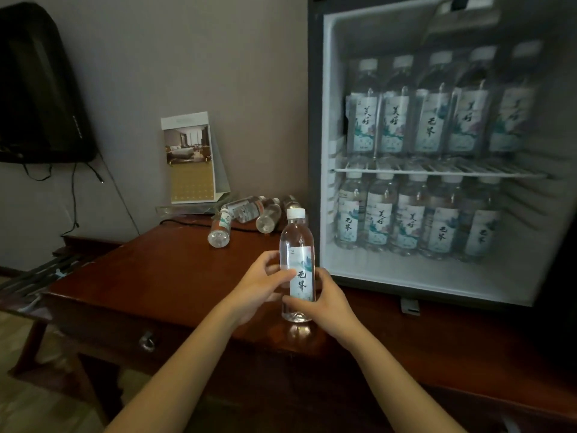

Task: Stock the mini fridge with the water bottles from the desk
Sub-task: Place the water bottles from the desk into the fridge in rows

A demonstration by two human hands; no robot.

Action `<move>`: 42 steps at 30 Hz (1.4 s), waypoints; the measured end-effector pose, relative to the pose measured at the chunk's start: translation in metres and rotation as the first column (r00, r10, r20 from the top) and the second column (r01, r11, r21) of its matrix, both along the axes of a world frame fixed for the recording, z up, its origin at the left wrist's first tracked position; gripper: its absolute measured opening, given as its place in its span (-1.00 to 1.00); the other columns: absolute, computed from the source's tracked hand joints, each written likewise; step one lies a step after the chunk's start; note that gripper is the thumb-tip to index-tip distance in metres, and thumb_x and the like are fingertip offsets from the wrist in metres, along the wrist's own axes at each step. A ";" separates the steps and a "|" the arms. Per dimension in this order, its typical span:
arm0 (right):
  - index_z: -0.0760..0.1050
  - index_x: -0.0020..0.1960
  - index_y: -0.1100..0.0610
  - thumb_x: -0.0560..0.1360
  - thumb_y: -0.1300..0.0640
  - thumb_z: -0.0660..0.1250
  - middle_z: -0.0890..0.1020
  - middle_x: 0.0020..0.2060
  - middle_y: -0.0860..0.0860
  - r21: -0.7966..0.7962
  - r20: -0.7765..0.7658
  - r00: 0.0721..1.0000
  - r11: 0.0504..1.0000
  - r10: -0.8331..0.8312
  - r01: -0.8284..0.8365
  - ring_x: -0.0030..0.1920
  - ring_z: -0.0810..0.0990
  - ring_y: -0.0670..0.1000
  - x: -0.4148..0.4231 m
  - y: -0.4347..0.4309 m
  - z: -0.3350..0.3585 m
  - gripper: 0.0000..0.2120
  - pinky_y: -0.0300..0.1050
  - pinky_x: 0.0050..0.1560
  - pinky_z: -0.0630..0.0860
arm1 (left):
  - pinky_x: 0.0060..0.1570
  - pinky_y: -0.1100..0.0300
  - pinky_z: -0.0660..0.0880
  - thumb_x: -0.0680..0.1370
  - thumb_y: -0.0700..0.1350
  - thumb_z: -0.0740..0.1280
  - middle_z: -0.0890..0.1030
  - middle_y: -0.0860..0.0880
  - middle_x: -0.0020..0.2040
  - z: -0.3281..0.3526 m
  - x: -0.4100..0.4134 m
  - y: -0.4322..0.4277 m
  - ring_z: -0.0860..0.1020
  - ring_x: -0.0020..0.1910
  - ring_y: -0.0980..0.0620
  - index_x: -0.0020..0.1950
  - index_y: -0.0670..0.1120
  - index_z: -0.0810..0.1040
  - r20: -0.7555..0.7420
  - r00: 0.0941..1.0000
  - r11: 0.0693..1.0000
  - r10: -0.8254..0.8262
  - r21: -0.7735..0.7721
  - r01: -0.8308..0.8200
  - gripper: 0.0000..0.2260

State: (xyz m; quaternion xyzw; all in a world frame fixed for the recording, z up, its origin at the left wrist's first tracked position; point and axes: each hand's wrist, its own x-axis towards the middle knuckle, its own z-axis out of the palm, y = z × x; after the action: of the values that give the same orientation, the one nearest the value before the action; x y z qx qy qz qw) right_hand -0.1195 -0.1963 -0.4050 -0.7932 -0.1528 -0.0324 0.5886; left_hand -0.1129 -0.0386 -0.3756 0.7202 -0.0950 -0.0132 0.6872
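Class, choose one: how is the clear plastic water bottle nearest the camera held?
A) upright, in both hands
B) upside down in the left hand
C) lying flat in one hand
A: the clear plastic water bottle with the white cap is upright, with the left hand and the right hand both gripping its lower part.

Between the left hand [262, 284] and right hand [326, 304], a clear glossy plastic bottle [296, 245] with a matt paper label. Under them, a reddish-brown polished wooden desk [162, 276] that mirrors it. To their right, a white coated wire shelf [437, 172].
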 end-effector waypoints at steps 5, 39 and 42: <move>0.42 0.09 -0.10 0.28 -0.06 0.54 0.64 -0.09 -0.10 0.089 0.001 0.994 0.990 -0.114 0.113 -0.10 0.65 -0.13 -0.022 -0.056 0.014 -0.54 -0.10 -0.10 0.63 | -0.13 0.07 0.59 0.52 -0.16 0.35 0.68 -0.03 0.01 0.006 -0.008 -0.054 0.65 0.00 -0.04 0.23 -0.02 0.39 0.020 0.995 0.993 -0.098 -0.065 0.099 -0.69; 0.29 0.13 -0.28 0.28 -0.01 0.52 0.60 0.04 -0.22 0.180 0.461 0.527 0.657 -0.714 0.732 0.01 0.63 -0.10 -0.249 -0.366 0.083 -0.44 -0.02 0.00 0.60 | -0.15 0.38 0.52 0.42 -0.11 0.46 0.56 0.24 0.00 0.122 -0.168 -0.388 0.56 -0.07 0.25 0.12 0.01 0.56 0.778 0.529 0.912 -0.339 0.133 0.389 -0.71; 0.27 0.13 -0.30 0.31 0.09 0.53 0.59 0.02 -0.22 0.140 0.452 0.532 0.646 -0.716 0.751 0.00 0.63 -0.08 -0.237 -0.374 0.074 -0.41 0.06 0.01 0.60 | -0.16 0.19 0.57 0.43 -0.15 0.46 0.53 0.20 -0.07 0.125 -0.164 -0.391 0.53 -0.07 0.18 0.09 -0.09 0.59 0.879 0.415 0.964 -0.236 0.157 0.215 -0.75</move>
State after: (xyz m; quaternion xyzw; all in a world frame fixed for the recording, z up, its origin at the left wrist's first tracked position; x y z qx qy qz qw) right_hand -0.3569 -0.5702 -0.3314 -0.7708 0.0559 -0.4611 0.4360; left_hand -0.2774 -0.4298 -0.2505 0.6066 -0.5363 0.2731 0.5194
